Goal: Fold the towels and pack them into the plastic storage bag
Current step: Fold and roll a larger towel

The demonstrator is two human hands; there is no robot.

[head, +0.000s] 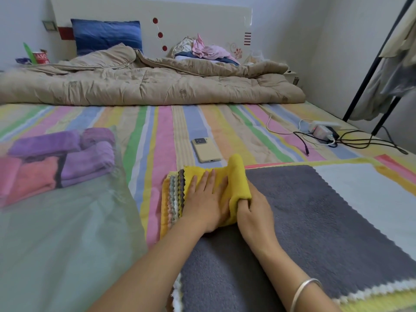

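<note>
A yellow towel (236, 176) lies partly folded on a stack of towels, whose top one is grey (315, 210). My left hand (206, 199) presses flat on the yellow towel's left part. My right hand (253, 210) grips its raised fold, fingers tucked under the cloth. Zigzag edges of several towels (174, 197) show at the stack's left side. The clear plastic storage bag (67, 221) lies to the left. Inside it sit folded purple towels (87, 158) and pink and orange ones (27, 176).
A phone (206, 150) lies on the striped sheet just beyond the towels. A power strip with cables (324, 131) is at the right. A beige quilt (146, 86) and a clothes pile (207, 50) fill the far bed. A dark rack (369, 70) stands right.
</note>
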